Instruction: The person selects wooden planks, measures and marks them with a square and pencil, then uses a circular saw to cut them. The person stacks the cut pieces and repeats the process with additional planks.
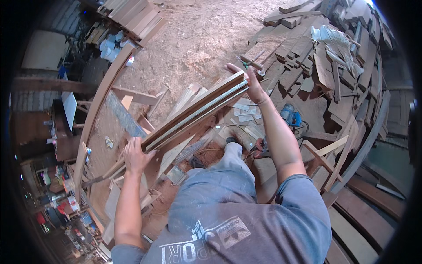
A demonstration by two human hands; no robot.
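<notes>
A long grooved wooden piece [193,113] lies diagonally across the view, with a pale strip along its channel. My left hand [135,154] grips its lower left end, fingers over the edge and thumb against the side. My right hand [254,86] holds the upper right end, with palm and thumb at the end and fingers reaching up behind it. Beneath the piece are pale offcuts [248,110] and boards. A blue power tool [291,115] lies beside my right forearm, and a red and dark tool [261,147] sits near my leg.
Piles of timber scraps [325,61] fill the right side. A board stack [132,20] and white buckets [110,50] stand at upper left, near a long curved-looking beam [88,136]. Cluttered shelving [59,185] lines the left. Sawdust covers the floor [189,39], and cords lie by my foot.
</notes>
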